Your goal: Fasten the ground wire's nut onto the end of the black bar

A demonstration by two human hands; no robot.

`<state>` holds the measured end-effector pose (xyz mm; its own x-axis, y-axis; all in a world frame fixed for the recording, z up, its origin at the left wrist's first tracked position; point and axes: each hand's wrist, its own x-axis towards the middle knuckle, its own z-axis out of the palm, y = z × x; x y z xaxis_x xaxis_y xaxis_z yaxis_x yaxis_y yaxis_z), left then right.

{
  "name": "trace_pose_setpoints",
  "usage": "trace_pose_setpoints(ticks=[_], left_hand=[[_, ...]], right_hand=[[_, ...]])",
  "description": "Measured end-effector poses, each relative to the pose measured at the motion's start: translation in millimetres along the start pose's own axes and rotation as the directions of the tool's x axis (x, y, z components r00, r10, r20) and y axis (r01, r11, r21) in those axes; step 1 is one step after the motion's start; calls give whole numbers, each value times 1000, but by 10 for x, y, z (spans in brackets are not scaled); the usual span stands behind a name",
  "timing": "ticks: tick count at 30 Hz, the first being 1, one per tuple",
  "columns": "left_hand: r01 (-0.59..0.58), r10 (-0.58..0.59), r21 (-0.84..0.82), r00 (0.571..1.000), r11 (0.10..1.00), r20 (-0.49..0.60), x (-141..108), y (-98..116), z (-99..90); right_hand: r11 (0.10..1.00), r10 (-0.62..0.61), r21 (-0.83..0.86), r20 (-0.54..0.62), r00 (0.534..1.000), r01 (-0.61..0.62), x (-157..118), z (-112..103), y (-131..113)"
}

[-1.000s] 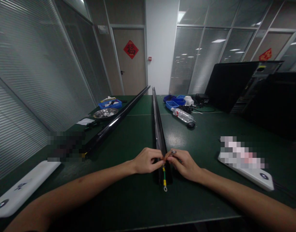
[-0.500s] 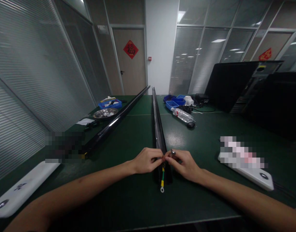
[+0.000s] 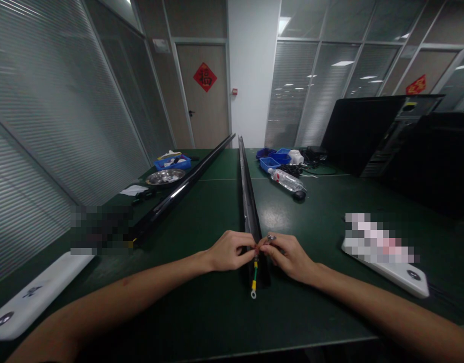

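Observation:
My left hand [image 3: 232, 250] and my right hand [image 3: 287, 256] meet at the near end of a long black channel [image 3: 248, 196]. The fingertips of both are pinched together over it, and what lies between them is too small and covered to name. Just below the fingertips a short green and yellow wire [image 3: 255, 275] with a ring terminal at its lower end points toward me. A ring with a shiny top sits on a finger of my right hand.
A second long black bar [image 3: 182, 186] slants away on the left. White devices lie at the left [image 3: 39, 295] and right [image 3: 398, 275]. Farther back are a metal dish [image 3: 165, 177], blue trays [image 3: 270, 163], a plastic bottle [image 3: 287, 180] and a black computer case [image 3: 362, 131].
The ring terminal has shifted very slightly up and left, and the fingers of my right hand have moved a little. My left hand has stayed in place.

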<state>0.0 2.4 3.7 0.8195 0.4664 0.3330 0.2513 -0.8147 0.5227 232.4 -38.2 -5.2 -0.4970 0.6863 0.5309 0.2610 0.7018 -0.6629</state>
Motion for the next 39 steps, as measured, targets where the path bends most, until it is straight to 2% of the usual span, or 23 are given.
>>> trace_pose_setpoints(ticks=[12, 20, 28, 34, 39], left_hand=[[-41, 41, 11, 999, 999, -18, -13, -18, 9], [-32, 32, 12, 999, 999, 1, 0, 1, -11], [0, 0, -12, 1000, 1000, 1, 8, 26, -12], [-16, 16, -8, 1000, 1000, 1, 6, 23, -7], [-41, 40, -3, 999, 999, -13, 0, 19, -2]], right_hand=[[999, 23, 43, -14, 1000, -22, -1, 11, -34], [999, 2, 45, 4, 1000, -3, -12, 26, 18], [999, -32, 22, 16, 999, 31, 22, -16, -43], [997, -69, 30, 19, 997, 69, 15, -14, -23], [998, -46, 32, 33, 998, 45, 3, -9, -6]])
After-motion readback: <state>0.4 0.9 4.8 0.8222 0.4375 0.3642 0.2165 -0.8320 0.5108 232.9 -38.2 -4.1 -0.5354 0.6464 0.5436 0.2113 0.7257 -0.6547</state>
